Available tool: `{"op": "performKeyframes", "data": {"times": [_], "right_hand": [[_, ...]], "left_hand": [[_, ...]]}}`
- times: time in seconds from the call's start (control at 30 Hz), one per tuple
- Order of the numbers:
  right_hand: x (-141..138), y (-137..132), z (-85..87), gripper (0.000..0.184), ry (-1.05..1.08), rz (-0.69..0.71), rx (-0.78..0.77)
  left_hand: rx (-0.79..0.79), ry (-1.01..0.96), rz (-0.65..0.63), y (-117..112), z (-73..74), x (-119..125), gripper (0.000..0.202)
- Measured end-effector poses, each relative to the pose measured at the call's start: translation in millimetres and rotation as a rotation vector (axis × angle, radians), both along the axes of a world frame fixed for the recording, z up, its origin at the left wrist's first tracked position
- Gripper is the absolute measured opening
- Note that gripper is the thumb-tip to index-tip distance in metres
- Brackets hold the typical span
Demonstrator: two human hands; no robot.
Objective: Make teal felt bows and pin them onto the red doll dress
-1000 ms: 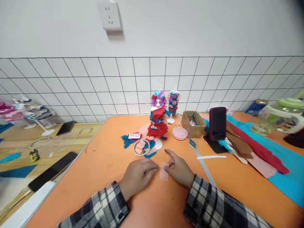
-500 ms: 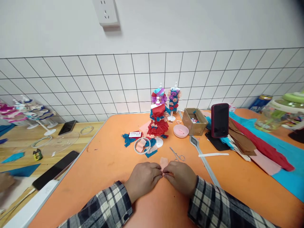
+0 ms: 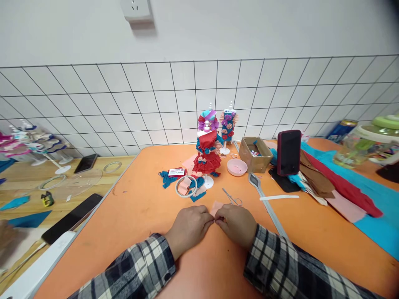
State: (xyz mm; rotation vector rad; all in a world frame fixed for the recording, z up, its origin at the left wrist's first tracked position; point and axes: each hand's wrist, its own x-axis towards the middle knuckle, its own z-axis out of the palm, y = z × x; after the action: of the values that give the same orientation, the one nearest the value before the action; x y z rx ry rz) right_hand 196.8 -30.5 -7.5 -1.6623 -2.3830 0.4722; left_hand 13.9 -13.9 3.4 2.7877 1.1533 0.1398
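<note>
A small piece of pink fabric [image 3: 216, 206] lies between my hands, its near edge pinched by both. My left hand [image 3: 190, 226] grips it from the left, thumb and fingers pressed together. From the other side my right hand [image 3: 237, 224] pinches the same edge, fingertips nearly meeting the left ones. Part of the cloth is hidden under the fingers. Just beyond the right hand rest small scissors [image 3: 232, 197]. Farther back, a white ring of tape [image 3: 186, 187] lies on pink and teal scraps, beside a mini dress form in a red ruffled dress [image 3: 207, 160].
Behind stand more dressed forms [image 3: 228, 124]. To their right are a pink dish [image 3: 237, 167], a cardboard box [image 3: 255, 155] and an upright phone [image 3: 289, 153]. Folded fabrics [image 3: 346, 182] cover the right side. Another person's hand [image 3: 6, 238] is at the far left, near a dark phone [image 3: 73, 218].
The pink fabric's far end has tilted and shows less. My fingertips have drawn closer together on its near edge. The view has shifted slightly.
</note>
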Motion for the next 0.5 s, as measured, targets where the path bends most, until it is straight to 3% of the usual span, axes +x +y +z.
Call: {"op": "performKeyframes", "data": {"times": [0.5], "right_hand": [[-1.0,2.5,-4.0,0.02,0.023,-0.008,-0.007]], "left_hand": [[-0.072,-0.11,-0.004,2.7,-6.6,2.2,0.025]]}}
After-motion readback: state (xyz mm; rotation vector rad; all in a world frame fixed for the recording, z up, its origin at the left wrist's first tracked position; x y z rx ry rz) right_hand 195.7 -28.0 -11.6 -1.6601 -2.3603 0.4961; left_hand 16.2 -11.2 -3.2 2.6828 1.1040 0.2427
